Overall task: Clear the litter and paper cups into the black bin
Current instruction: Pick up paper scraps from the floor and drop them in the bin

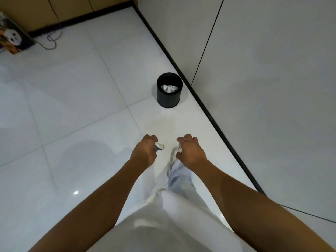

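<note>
With the black bin (169,90) well off at twelve o'clock, the left hand (144,151) and right hand (190,151) each clutch crumpled paper (160,146), so an early toss could fall short onto the floor (72,88).

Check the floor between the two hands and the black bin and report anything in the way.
Nothing visible stands in the way. The left hand grips a crumpled scrap, and the right hand grips another. Bare white floor tile lies between them and the black bin, which stands upright with its top open.
</note>
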{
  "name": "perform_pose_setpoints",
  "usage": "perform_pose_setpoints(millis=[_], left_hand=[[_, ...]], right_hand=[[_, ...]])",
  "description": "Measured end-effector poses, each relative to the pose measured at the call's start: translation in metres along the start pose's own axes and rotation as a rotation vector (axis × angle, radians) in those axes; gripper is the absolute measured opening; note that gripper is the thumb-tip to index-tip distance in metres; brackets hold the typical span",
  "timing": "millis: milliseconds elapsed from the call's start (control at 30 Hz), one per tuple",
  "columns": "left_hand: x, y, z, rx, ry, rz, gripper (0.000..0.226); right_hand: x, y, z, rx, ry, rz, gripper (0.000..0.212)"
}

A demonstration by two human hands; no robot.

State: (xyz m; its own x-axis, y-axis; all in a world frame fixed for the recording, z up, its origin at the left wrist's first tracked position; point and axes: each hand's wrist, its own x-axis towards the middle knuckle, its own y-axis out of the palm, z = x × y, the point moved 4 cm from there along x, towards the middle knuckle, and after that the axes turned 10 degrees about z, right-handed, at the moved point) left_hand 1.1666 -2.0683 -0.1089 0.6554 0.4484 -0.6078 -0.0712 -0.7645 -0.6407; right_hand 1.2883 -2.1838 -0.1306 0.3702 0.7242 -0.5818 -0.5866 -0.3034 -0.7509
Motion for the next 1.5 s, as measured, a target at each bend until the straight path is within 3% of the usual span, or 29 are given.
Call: perform_pose_setpoints(millis=[333, 533, 667, 867, 1067, 1367, 1500], left_hand=[[0.166, -0.096, -0.069, -0.092, -0.041, -0.037, 0.024], [0.239, -0.142, -0.065, -0.129, -0.101, -0.02, 0.028], [0.295, -0.179, -0.057, -0.109, -0.129, 0.0, 0.019], [0.379, -0.231, -0.052, -0.16, -0.194, 0.0, 0.022], [0.457, -0.228, -0.042, -0.247, -0.276, 0.025, 0.025], [0.559, -0.171, -0.003, -0.388, -0.409, -0.006, 0.028], [0.597, -0.15, -0.004, -0.443, -0.432, -0.034, 0.029]], right_hand=[[0.171, -0.148, -0.053, -0.028, -0.026, -0.012, 0.048], [0.254, -0.192, -0.054, -0.062, -0.028, 0.073, 0.048], [0.312, -0.22, -0.046, -0.038, -0.031, 0.061, 0.051], [0.402, -0.25, -0.042, 0.004, -0.042, 0.078, 0.051], [0.495, -0.245, -0.059, 0.024, -0.026, 0.15, 0.055], [0.643, -0.166, -0.106, 0.142, 0.065, 0.396, 0.072], [0.657, -0.157, -0.131, 0.182, 0.037, 0.369, 0.059]])
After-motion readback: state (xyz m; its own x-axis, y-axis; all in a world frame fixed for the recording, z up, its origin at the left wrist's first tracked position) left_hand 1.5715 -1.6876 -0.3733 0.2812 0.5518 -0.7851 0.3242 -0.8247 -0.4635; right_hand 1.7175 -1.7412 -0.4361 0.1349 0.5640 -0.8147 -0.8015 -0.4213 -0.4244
